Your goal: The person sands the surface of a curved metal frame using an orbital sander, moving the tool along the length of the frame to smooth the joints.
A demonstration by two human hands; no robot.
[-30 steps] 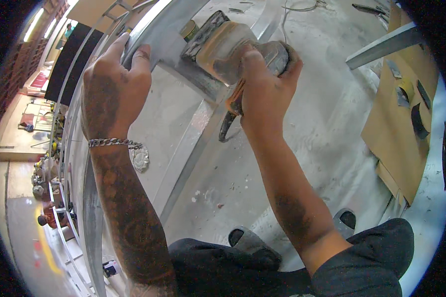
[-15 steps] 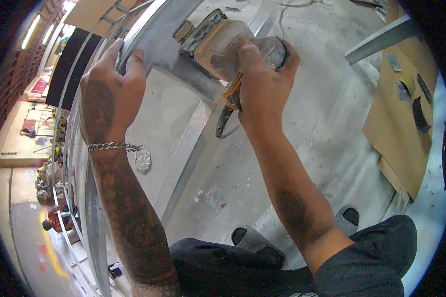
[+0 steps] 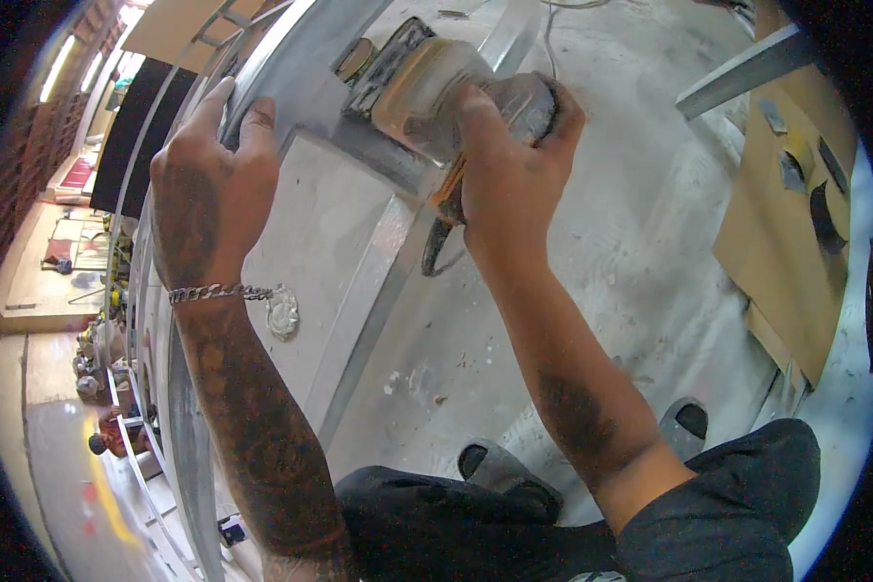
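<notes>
My right hand (image 3: 514, 160) is wrapped round a dusty electric sander (image 3: 432, 92), its orange-brown body tilted so that the dark pad meets the grey metal frame (image 3: 335, 73). A dark cord stub (image 3: 435, 247) hangs below that hand. To the left, my left hand (image 3: 213, 170) grips the rounded edge of the same frame, thumb on the near face and fingers over the far side. A chain bracelet (image 3: 218, 291) circles the left wrist. The frame's surface under the pad is hidden.
A metal bar (image 3: 364, 301) runs down from the frame toward me. At right, brown cardboard (image 3: 776, 252) carries several cut sandpaper pieces (image 3: 824, 218) beneath another metal bar (image 3: 742, 73). Grey dusty floor (image 3: 640, 252) lies below. Far left, a person (image 3: 116, 434) is near a ladder-like frame.
The sander has shifted slightly left along the frame, with my right hand on it. My left hand has moved a little left and still holds the frame's edge.
</notes>
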